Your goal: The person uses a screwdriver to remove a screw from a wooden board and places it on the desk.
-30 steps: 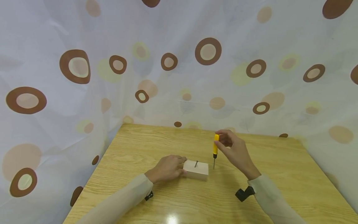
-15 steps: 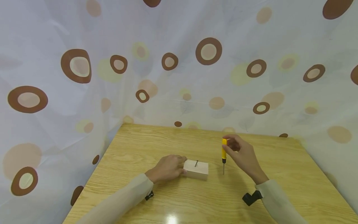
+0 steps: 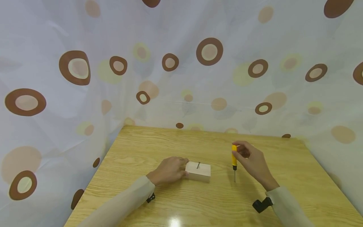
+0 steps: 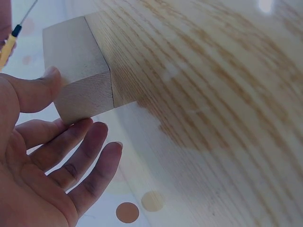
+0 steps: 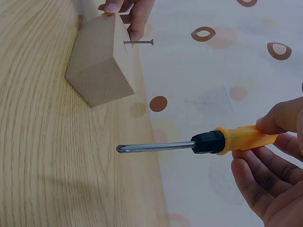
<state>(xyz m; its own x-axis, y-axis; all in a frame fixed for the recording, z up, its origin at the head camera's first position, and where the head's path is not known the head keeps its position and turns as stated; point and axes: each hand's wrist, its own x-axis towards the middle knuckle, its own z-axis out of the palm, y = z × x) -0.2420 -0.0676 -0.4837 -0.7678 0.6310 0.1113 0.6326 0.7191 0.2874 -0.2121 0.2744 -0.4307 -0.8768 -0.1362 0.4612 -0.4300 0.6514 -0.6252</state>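
Observation:
A pale wooden block (image 3: 198, 172) lies on the table, and a dark screw (image 5: 138, 42) stands up out of its top face. My left hand (image 3: 170, 170) holds the block's left end, thumb (image 4: 45, 90) on the near side and fingertips on the far side. To the right of the block, my right hand (image 3: 250, 160) pinches a yellow screwdriver (image 3: 234, 157) by its handle. The screwdriver hangs upright, its shaft pointing down. In the right wrist view its cross-shaped tip (image 5: 123, 148) is apart from both block and screw.
The wood-grain table (image 3: 136, 148) runs back to a white curtain (image 3: 181, 82) with brown and beige spots, which also closes off the left and right sides. A black wrist camera (image 3: 262, 205) sits at the right sleeve.
The right hand has carried the screwdriver to the right and nearer the body, away from the block. The left hand and the block have stayed in place.

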